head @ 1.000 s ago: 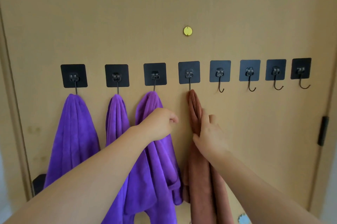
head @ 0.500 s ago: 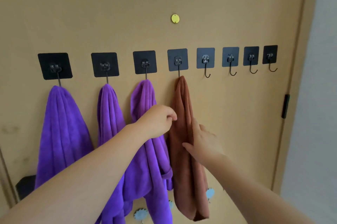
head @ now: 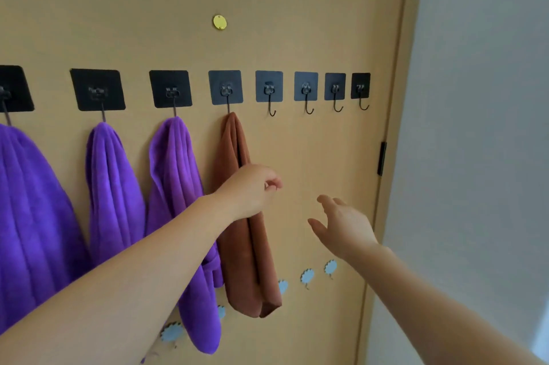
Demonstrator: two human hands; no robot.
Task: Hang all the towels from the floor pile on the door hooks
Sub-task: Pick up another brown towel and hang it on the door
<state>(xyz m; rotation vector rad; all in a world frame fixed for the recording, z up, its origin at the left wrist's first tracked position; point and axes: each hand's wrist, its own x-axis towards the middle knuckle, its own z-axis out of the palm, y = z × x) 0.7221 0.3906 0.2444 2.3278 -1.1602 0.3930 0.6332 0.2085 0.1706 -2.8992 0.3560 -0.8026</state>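
Note:
A tan door (head: 297, 2) carries a row of black stick-on hooks. Three purple towels hang from the left hooks: one at the left edge (head: 26, 216), a second (head: 114, 195), a third (head: 175, 174). A brown towel (head: 249, 263) hangs from the fourth hook (head: 225, 88). Several hooks to its right, the nearest (head: 269, 88), are bare. My left hand (head: 252, 189) hovers in front of the brown towel, fingers loosely curled, holding nothing. My right hand (head: 341, 225) is off the towel, fingers spread, in front of bare door. The floor pile is out of view.
A grey wall (head: 481, 127) meets the door frame on the right, with a black hinge (head: 382, 158) at the edge. Small blue flower stickers (head: 307, 277) dot the lower door. A yellow disc (head: 219, 22) sits above the hooks.
My right hand has let go of the brown towel and drawn away to the right. My left hand shifted right across the brown towel. The view swung to the right.

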